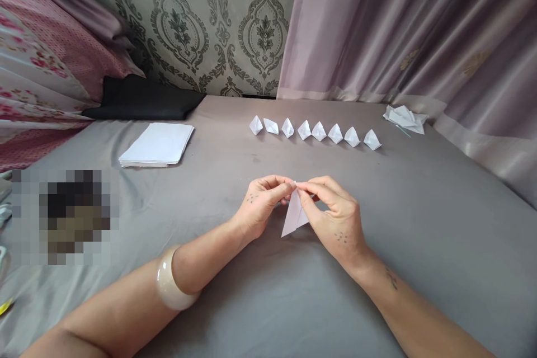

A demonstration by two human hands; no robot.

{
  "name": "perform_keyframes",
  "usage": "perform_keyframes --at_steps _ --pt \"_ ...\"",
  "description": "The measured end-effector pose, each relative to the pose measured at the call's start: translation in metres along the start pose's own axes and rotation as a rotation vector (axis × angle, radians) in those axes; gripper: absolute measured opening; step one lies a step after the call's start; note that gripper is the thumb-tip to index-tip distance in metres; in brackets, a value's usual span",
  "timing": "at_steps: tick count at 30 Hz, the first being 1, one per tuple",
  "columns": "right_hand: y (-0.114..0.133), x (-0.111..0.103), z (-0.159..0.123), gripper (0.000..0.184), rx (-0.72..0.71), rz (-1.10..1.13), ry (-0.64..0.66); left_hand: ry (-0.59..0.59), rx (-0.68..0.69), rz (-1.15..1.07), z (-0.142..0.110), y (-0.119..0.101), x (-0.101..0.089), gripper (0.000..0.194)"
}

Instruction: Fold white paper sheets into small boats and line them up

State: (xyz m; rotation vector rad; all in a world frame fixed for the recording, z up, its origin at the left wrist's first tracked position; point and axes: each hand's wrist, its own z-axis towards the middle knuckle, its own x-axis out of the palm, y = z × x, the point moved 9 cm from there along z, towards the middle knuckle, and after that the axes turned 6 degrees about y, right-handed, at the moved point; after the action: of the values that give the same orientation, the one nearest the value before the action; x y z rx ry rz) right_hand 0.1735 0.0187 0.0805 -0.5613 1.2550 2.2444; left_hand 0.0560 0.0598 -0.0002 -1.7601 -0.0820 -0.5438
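Observation:
Both hands meet over the middle of a grey bedsheet (260, 302). My left hand (262, 205) and my right hand (333, 212) each pinch the top of a small folded white paper triangle (292, 217), whose lower point rests near the sheet. Fingers of both hands are closed on the paper's upper corner. A pale bangle (170, 285) sits on my left forearm.
A row of several folded white paper boats (319, 131) lies beyond the hands. A stack of white sheets (157, 144) lies at the left, a black cushion (142, 99) behind it. Crumpled white papers (405, 117) lie at the right by the curtain (419, 28).

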Motion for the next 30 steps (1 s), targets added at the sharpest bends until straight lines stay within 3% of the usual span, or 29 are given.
perform_keyframes --at_steps 9,14,17,19,21,23,25,26,30 --pt "0.021 0.014 -0.010 0.038 -0.273 -0.448 0.087 0.045 -0.040 -0.062 0.003 0.003 -0.001 0.013" --pt "0.031 0.028 -0.014 0.033 -0.334 -0.704 0.164 0.032 -0.041 -0.085 0.004 0.001 -0.002 0.015" --pt "0.032 0.036 -0.015 0.033 -0.330 -0.700 0.209 -0.008 -0.070 -0.089 0.006 0.004 -0.006 0.022" --pt "0.027 0.034 -0.013 0.034 -0.288 -0.569 0.220 -0.028 -0.084 -0.074 0.007 0.006 -0.009 0.025" --pt "0.013 0.024 -0.005 0.032 -0.159 -0.296 0.193 -0.039 -0.073 -0.054 0.009 0.004 -0.012 0.026" --pt "-0.017 0.011 0.002 0.025 0.110 0.078 0.132 -0.034 -0.037 -0.025 0.011 0.000 -0.012 0.025" --pt "-0.052 0.013 0.000 0.024 0.455 0.410 0.137 -0.020 0.001 0.001 0.011 -0.004 -0.010 0.025" --pt "-0.059 0.019 -0.002 0.028 0.549 0.534 0.180 -0.014 0.016 0.009 0.011 -0.006 -0.008 0.024" --pt "-0.058 0.043 -0.008 0.035 0.643 0.830 0.358 -0.005 0.041 0.027 0.010 -0.005 -0.003 0.024"
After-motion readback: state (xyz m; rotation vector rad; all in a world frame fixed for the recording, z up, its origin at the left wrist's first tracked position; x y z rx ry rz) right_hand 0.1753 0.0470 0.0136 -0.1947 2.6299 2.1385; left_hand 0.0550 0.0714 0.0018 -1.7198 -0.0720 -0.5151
